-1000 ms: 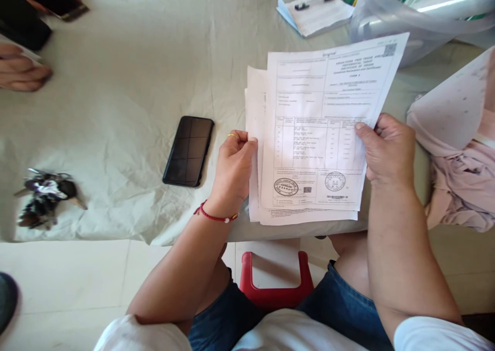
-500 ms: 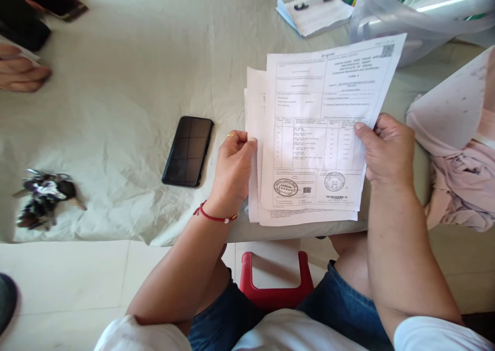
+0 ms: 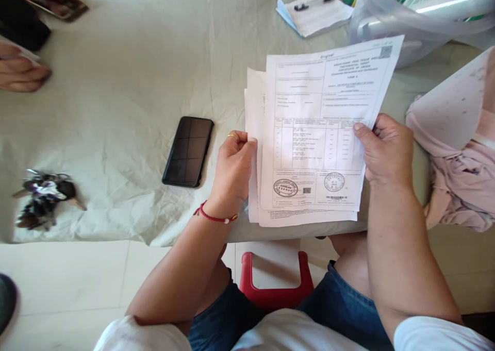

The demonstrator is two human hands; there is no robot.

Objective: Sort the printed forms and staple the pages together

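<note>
Several printed paper sheets (image 3: 305, 150), the front one a form with two round stamps near its bottom, are held up over the near edge of the table. My left hand (image 3: 235, 165), with a ring and a red bracelet, pinches the left edge of the rear sheets between thumb and fingers. On the other side my right hand (image 3: 389, 147) grips the right edge, its thumb on the front and its fingers mostly hidden behind. A black smartphone (image 3: 188, 151) lies left of my left hand with its screen dark.
A covered table (image 3: 127, 83) bears a bunch of keys (image 3: 48, 199) at left. At the back right stand a notepad (image 3: 320, 13) with a pen and a clear plastic container (image 3: 390, 26). Pink cloth (image 3: 460, 181) lies at right. Another person's hand (image 3: 23, 67) is at far left. Below is a red stool (image 3: 276, 295).
The top right corner of the papers and my right hand have shifted very slightly left. The phone screen at the other person's hand now shows a picture. My grip is the same.
</note>
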